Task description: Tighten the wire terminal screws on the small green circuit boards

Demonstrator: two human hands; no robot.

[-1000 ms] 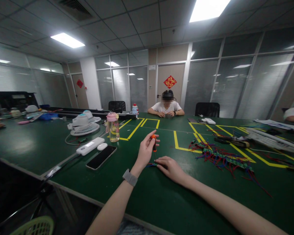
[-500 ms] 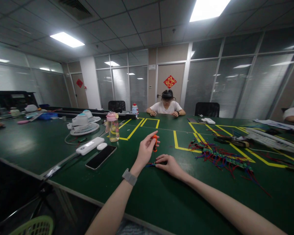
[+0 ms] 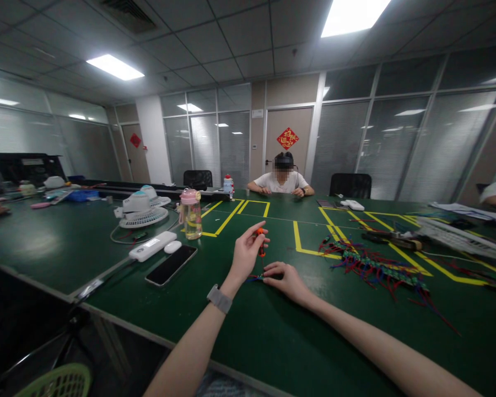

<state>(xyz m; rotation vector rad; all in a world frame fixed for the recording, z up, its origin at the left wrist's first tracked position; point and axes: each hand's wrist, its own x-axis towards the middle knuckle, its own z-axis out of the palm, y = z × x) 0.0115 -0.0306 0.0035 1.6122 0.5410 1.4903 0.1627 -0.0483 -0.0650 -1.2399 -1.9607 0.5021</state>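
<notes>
My left hand (image 3: pixel 248 249) is closed around the orange and black handle of a small screwdriver (image 3: pixel 262 242), held upright with its thin shaft pointing down. Below the tip lies a small green circuit board with red and blue wires (image 3: pixel 255 278), flat on the green table. My right hand (image 3: pixel 287 280) pinches the right end of that board with thumb and fingertips, which hide part of it. Whether the tip touches the board is too small to tell.
On the right lies a long pile of wired circuit boards (image 3: pixel 372 264). To the left are a phone (image 3: pixel 171 265), a power strip (image 3: pixel 152 246), a pink-lidded bottle (image 3: pixel 192 215) and white fans (image 3: pixel 143 209). A person (image 3: pixel 281 179) sits across the table.
The screwdriver handle has turned slightly in my left hand, and its fingers have shifted a little. My right hand stays in place on the circuit board.
</notes>
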